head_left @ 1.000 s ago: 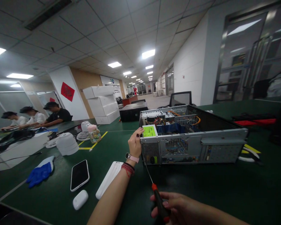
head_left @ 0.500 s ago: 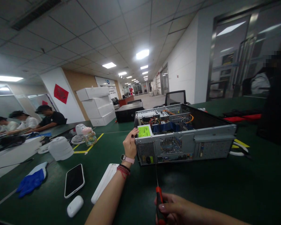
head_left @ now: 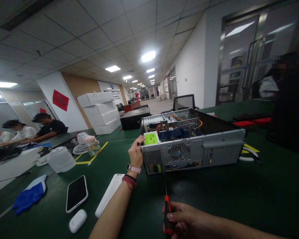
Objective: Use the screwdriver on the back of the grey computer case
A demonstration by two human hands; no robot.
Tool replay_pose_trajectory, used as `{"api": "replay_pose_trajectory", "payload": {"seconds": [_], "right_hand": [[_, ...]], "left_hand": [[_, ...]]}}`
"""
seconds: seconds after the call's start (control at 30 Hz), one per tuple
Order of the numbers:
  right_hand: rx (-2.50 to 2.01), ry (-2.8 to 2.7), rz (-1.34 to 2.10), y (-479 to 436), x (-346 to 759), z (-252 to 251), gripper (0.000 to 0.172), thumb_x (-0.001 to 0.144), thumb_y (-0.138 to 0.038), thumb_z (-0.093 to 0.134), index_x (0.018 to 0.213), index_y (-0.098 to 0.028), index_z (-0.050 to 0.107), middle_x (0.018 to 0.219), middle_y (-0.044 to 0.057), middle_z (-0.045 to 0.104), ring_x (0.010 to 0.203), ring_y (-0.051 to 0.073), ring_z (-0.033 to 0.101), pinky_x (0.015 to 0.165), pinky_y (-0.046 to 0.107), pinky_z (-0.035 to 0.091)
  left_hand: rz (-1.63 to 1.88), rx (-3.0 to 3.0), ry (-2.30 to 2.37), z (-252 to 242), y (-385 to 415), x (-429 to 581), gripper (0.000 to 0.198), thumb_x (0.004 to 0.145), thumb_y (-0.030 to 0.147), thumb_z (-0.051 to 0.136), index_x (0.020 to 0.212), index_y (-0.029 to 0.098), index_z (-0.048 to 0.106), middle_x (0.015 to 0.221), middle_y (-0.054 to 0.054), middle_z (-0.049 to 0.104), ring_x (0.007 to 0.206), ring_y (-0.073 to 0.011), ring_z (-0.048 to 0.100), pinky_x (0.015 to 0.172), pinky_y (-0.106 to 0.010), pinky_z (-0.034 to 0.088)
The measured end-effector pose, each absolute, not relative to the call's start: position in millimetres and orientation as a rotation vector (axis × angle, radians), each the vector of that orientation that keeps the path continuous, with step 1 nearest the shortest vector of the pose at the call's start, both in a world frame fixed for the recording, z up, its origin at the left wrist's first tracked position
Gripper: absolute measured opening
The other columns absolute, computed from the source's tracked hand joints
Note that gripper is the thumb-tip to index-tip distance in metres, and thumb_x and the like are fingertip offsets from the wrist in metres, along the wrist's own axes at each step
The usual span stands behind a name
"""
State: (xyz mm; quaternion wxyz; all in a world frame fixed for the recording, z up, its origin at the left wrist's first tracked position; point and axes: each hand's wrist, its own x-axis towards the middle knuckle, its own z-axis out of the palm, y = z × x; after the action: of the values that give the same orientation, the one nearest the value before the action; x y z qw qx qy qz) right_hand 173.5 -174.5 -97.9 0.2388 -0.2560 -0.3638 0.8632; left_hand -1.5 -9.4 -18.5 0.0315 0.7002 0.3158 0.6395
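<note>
The left hand (head_left: 136, 154), arm stretched forward, rests on the opened desktop computer case (head_left: 199, 144) on the green table (head_left: 204, 196), fingers over its left corner; how firmly is hard to tell. Low before it, the right hand (head_left: 184, 217) curls its fingers round a screwdriver (head_left: 167, 210).

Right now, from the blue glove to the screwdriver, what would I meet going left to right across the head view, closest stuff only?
Blue glove → phone → long white object → your left hand → screwdriver.
</note>
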Motion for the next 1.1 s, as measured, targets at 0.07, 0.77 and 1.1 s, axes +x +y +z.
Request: {"api": "replay_pose_trajectory", "payload": {"seconds": [0.07,0.77,1.1], "right_hand": [[-0.696,-1.000,2.370,-174.0,173.5,-98.6,0.042,0.071,-0.033,0.066,0.099,-0.018,0.038,0.079,0.004,0.066,0.062,0.013,0.067,0.058,0.022,0.047],[-1.135,-0.936,2.144,-183.3,166.7,-81.0,0.031,0.077,-0.040,0.062,0.087,-0.019,0.041,0.062,-0.005,0.056,0.036,0.002,0.044,0.039,0.015,0.029],[-1.254,-1.045,2.208,-180.4,178.5,-67.4,0.018,0.086,-0.034,0.049,0.091,-0.021,0.038,0.066,-0.004,0.058,0.030,-0.001,0.026,0.033,0.013,0.023]], "left_hand": [[1.973,2.158,0.975,-18.4,-9.5,-1.3,0.047,0.093,0.035,0.024,0.099,0.016,0.067,0.114,-0.009,0.065,0.113,-0.0181,0.057,0.099,-0.036,0.042],[1.971,2.127,0.971,-17.3,-10.4,-0.3,0.046,0.093,0.035,0.026,0.097,0.016,0.067,0.113,-0.009,0.066,0.113,-0.0176,0.057,0.100,-0.035,0.042],[1.989,2.138,0.943,-17.4,-9.9,-0.3,0.045,0.093,0.035,0.027,0.098,0.016,0.067,0.114,-0.009,0.066,0.112,-0.0188,0.058,0.100,-0.037,0.042]]}}
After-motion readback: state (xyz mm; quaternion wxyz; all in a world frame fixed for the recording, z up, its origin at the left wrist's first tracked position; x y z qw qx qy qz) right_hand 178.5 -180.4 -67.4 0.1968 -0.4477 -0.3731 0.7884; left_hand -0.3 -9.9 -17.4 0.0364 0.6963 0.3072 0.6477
